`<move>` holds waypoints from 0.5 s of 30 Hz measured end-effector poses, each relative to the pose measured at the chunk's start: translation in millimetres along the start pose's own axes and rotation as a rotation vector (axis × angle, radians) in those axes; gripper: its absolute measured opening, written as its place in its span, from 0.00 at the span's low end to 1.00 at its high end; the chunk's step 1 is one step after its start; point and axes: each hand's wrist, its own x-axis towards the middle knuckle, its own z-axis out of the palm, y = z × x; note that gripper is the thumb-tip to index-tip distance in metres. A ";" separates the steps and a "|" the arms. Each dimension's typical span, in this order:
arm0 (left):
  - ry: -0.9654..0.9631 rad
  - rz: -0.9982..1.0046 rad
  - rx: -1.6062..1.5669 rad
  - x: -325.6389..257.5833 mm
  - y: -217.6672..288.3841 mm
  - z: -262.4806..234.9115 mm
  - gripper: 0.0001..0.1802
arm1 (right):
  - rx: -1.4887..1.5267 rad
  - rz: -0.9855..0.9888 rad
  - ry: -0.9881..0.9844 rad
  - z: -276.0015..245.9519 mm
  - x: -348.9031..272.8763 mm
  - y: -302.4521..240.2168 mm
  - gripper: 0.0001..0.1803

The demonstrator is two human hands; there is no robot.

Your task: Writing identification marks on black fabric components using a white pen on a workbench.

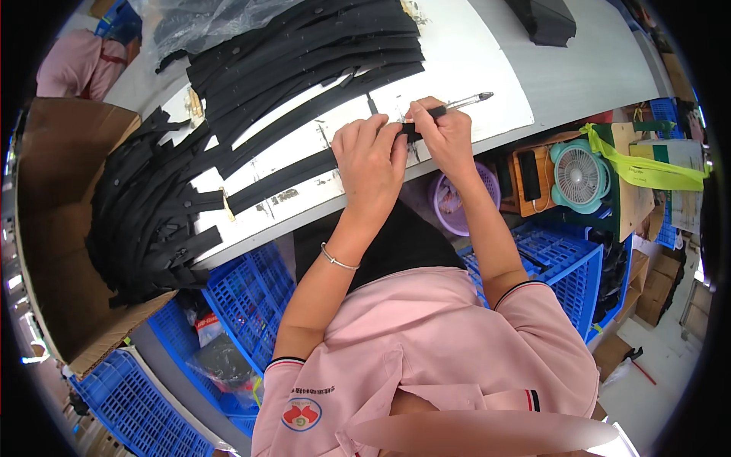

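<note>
White table [487, 68] under black strips [304, 53]

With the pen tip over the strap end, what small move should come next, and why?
Probably lower the pen onto the black strap end. The left hand pins the strap flat on the white sheet, and the right hand holds the pen beside it.
</note>
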 end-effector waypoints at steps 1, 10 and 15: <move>0.000 0.006 0.002 0.0 0.4 0.5 0.10 | -0.003 -0.022 0.009 0.8 0.3 1.0 0.14; 0.009 0.027 0.036 0.2 0.1 1.9 0.11 | -0.078 -0.030 -0.023 -4.0 3.2 0.3 0.13; 0.021 0.016 0.053 -0.3 -1.2 2.9 0.10 | -0.067 -0.142 0.013 2.3 2.6 11.0 0.13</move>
